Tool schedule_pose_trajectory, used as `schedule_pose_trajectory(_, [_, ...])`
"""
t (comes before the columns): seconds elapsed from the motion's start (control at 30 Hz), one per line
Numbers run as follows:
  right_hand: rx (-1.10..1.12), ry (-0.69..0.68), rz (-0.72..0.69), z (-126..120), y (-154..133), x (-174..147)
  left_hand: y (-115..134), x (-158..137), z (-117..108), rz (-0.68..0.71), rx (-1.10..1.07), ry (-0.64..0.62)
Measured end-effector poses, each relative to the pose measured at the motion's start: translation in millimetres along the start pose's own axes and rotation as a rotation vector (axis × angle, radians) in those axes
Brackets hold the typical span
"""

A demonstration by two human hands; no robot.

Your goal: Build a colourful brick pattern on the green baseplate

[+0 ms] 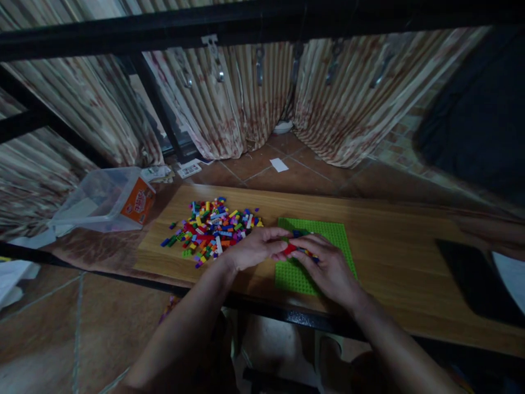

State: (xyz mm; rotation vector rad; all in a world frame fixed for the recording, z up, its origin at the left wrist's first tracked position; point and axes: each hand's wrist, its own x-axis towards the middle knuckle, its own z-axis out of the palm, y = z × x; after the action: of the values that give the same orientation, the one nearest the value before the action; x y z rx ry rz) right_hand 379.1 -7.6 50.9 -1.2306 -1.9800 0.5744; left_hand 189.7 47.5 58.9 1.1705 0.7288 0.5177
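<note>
My left hand (260,247) and my right hand (324,265) meet over a green studded baseplate (301,282) on the wooden tabletop. Between their fingertips is a red toy brick (290,249), pinched from both sides. Blue and yellow bricks show partly under and beside my right hand's fingers; whether they are joined to the red one or to the plate I cannot tell. Left of the plate, close to my left wrist, lies a loose pile of many-coloured toy bricks (217,224).
A clear plastic bin (102,200) with an orange label stands beyond the table's left end. A dark flat object (476,279) and white paper (511,279) lie at the right. A black metal bar (262,22) with hooks crosses above, before striped curtains (246,109).
</note>
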Motion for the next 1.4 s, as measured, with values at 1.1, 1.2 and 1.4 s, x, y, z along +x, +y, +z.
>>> schedule_pose_trajectory(1.1, [-0.233, 0.184, 0.216, 4.8, 62.7, 1.5, -22.9, 22.7, 23.2, 0.163, 1.046, 0.278])
schedule_pose_trajectory(1.2, [-0.293, 0.145, 0.167, 4.3, 59.9, 3.9, -24.1, 22.0, 25.0, 0.201, 1.139, 0.261])
schedule_pose_trajectory(1.4, [-0.396, 0.062, 0.102, 4.3, 59.2, 9.2, -25.9, 20.1, 29.6, 0.195, 1.284, 0.209])
